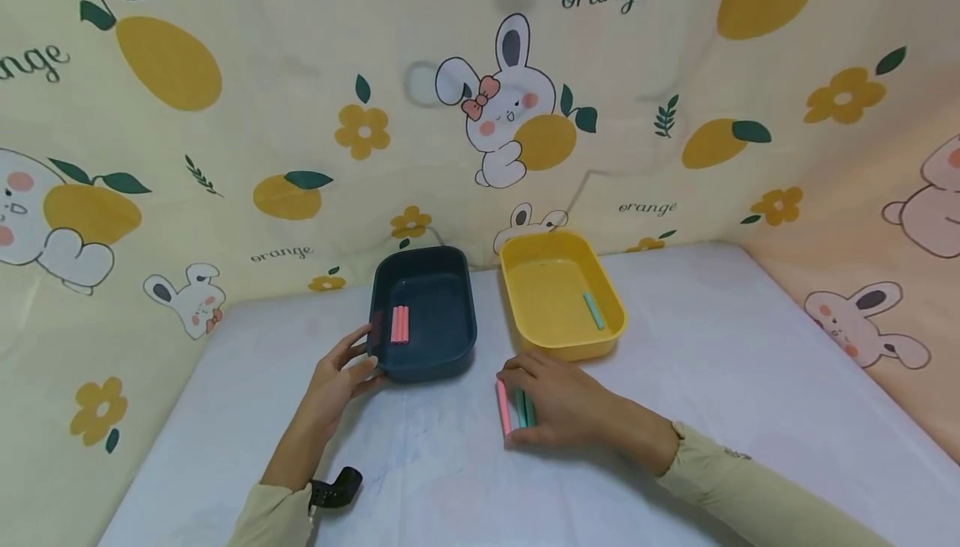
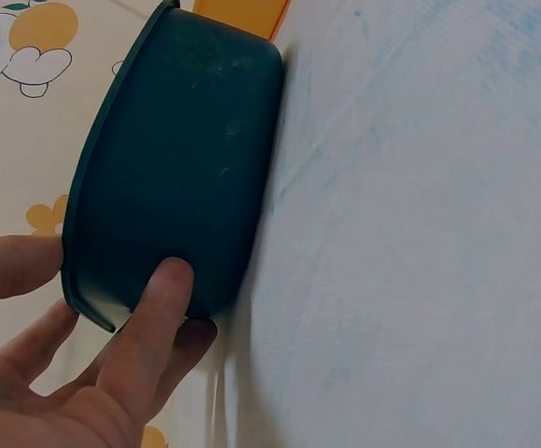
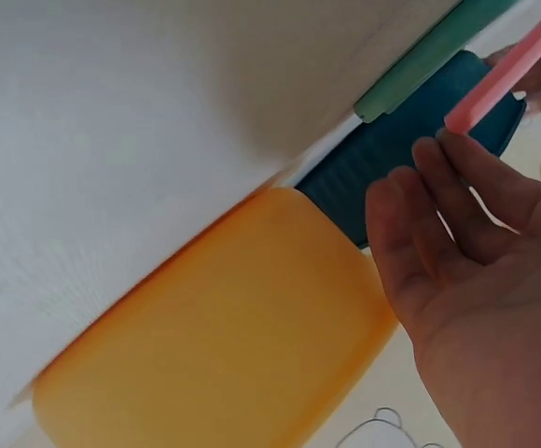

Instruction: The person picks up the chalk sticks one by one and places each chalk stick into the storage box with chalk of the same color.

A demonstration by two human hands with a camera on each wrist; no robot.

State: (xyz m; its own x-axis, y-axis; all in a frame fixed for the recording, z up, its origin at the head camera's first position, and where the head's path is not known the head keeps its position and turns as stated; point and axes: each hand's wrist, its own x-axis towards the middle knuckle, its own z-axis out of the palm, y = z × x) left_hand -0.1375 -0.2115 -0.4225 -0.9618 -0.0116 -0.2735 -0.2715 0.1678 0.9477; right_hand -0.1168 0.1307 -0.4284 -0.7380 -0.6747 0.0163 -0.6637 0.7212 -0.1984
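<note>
Left hand (image 1: 335, 384): curled round the near-left corner of the dark blue bin (image 1: 441, 322), toward the desk's (image 1: 420, 464) far edge.
Right hand (image 1: 558, 401): part-open, pinching a pink stick (image 1: 503, 408) end to end.
Pink stick: mid-desk, before the yellow bin (image 1: 551, 297), beside green sticks (image 1: 530, 411).

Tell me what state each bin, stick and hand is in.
Dark blue bin: upright, open-topped, holding pink sticks
Yellow bin: upright, open-topped, holding one green stick
Pink stick outside bins: pinched
Two green sticks beside it: lying on the table
Left hand: gripping the dark blue bin's corner
Right hand: pinching that pink stick
</note>
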